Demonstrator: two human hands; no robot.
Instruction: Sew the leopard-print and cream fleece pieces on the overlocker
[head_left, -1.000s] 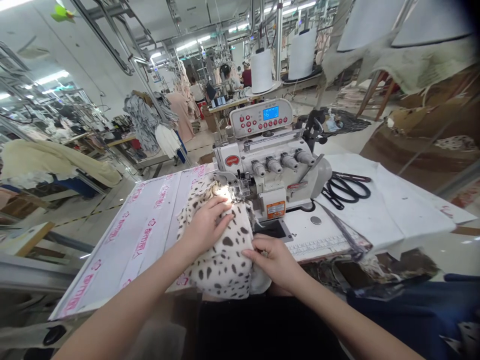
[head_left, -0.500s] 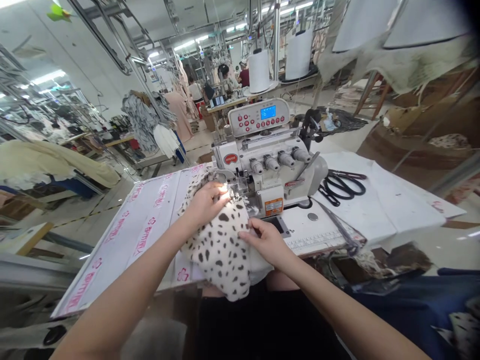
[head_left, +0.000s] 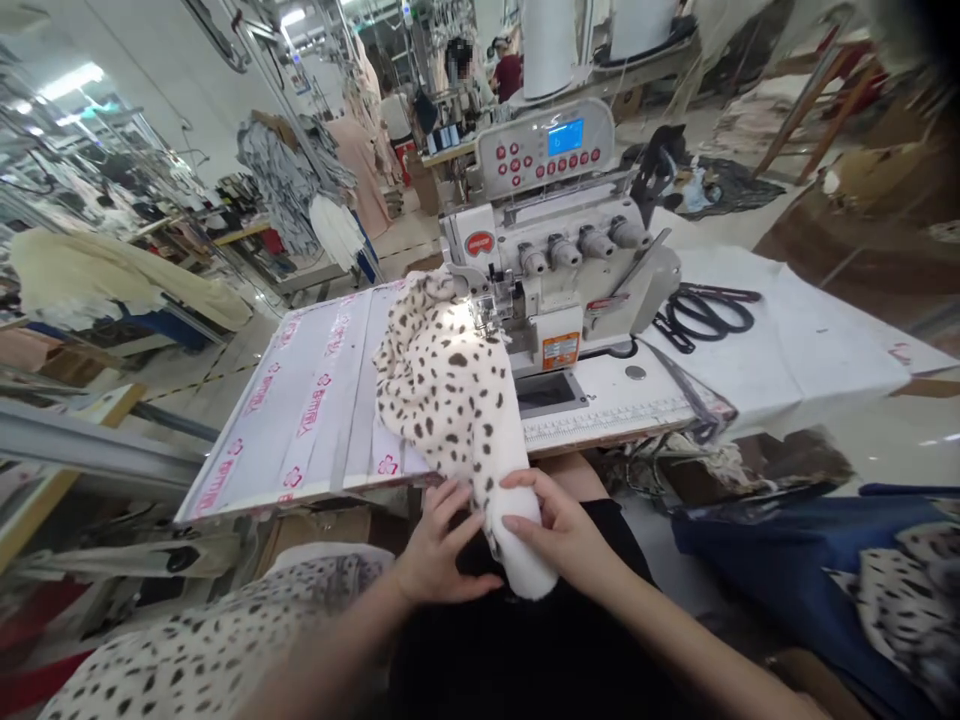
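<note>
A white fleecy fabric with dark spots [head_left: 450, 385] runs from under the presser foot of the overlock sewing machine [head_left: 555, 260] down over the table's front edge. Its lower end hangs above my lap, with the plain white side turned up. My right hand [head_left: 562, 525] grips this lower end by its right side, thumb and fingers on the white face. On the other side, my left hand [head_left: 442, 545] has its fingers spread, and the fingertips touch the spotted edge. The machine's lamp lights the fabric at the needle area.
Black-handled scissors [head_left: 709, 315] lie on the white table cover right of the machine. More spotted fabric [head_left: 240, 620] is heaped at lower left, and another piece [head_left: 907, 590] rests on blue cloth at lower right. Thread cones [head_left: 547, 50] stand behind. Co-workers sit farther back.
Both hands have moved down toward my lap, the left one away from the presser foot. The fabric's lower end is now turned to its white side. The view has tilted down.
</note>
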